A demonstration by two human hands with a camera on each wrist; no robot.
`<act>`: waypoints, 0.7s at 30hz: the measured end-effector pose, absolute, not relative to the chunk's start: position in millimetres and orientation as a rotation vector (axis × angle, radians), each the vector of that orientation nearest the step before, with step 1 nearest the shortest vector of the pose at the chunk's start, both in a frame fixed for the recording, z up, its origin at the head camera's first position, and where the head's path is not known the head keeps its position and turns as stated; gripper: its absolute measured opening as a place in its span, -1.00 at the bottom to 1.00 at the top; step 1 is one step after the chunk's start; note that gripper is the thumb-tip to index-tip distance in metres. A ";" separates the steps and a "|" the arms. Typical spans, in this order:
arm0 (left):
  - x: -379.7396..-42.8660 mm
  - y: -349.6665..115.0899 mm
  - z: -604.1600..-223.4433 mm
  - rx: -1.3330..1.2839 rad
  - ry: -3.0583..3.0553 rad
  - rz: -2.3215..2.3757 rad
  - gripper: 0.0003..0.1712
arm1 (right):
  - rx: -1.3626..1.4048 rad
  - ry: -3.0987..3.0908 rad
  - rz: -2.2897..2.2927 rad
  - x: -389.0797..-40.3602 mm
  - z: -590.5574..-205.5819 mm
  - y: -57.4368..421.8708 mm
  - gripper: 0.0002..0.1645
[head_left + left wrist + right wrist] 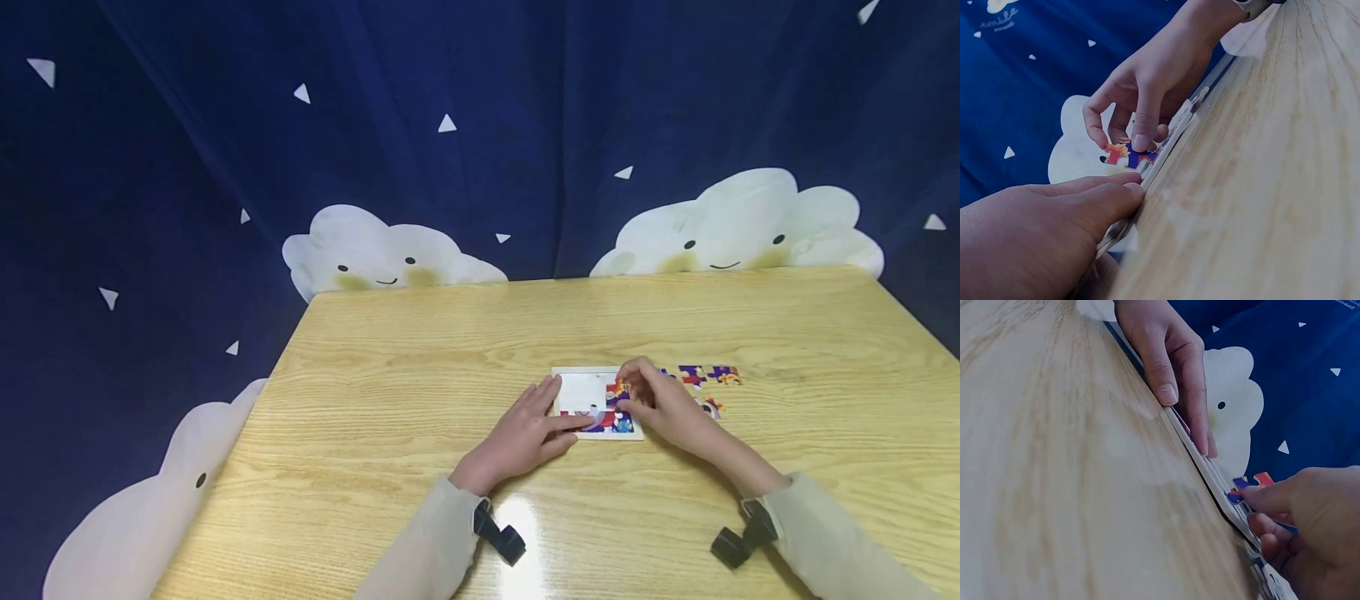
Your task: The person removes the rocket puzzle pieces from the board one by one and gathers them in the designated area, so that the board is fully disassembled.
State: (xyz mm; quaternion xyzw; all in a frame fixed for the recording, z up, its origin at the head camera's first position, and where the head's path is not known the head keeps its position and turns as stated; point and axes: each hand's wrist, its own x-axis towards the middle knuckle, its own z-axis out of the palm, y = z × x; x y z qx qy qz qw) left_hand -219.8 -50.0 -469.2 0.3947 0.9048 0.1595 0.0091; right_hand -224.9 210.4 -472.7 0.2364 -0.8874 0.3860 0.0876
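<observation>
A white-rimmed puzzle tray (581,390) lies on the wooden table, with a row of joined pieces (613,423) along its near side. My left hand (525,429) rests on the tray's left side, fingers mostly straight, some over the near row. Between thumb and fingers, my right hand (671,412) pinches a purple and orange puzzle piece (1134,154) at the tray's right side. In the right wrist view, that piece (1241,487) is tilted up over the tray's edge, partly covered by the thumb.
Loose puzzle pieces (692,375) lie to the right of the tray, some partly behind my right hand. Another colourful piece (711,407) is beside that hand. A dark blue curtain (450,183) with white clouds hangs behind the wooden table (390,375).
</observation>
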 end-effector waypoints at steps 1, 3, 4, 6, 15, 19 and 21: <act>-219.8 -50.0 -469.2 1.233 2.828 0.498 -0.57 | 0.692 -2.638 1.169 -225.3 -472.8 210.7 -0.58; -219.9 -50.0 -469.7 1.237 2.834 0.496 -0.57 | 0.662 -2.645 1.225 -225.5 -472.6 211.7 -0.61; -219.8 -50.0 -470.0 1.237 2.836 0.494 -0.57 | 0.649 -2.647 1.263 -225.5 -472.1 212.0 -0.63; -219.7 -50.0 -470.4 1.238 2.840 0.491 -0.57 | 0.619 -2.653 1.322 -225.4 -470.3 212.6 -0.64; -219.4 -50.0 -470.8 1.233 2.839 0.481 -0.57 | 0.573 -2.626 1.465 -224.5 -466.8 213.1 -0.66; -219.5 -50.5 -471.3 1.244 2.847 0.483 -0.57 | 0.570 -2.616 1.488 -224.1 -466.7 212.8 -0.66; -219.5 -50.8 -471.8 1.247 2.846 0.483 -0.57 | 0.571 -2.607 1.491 -223.7 -466.8 212.9 -0.66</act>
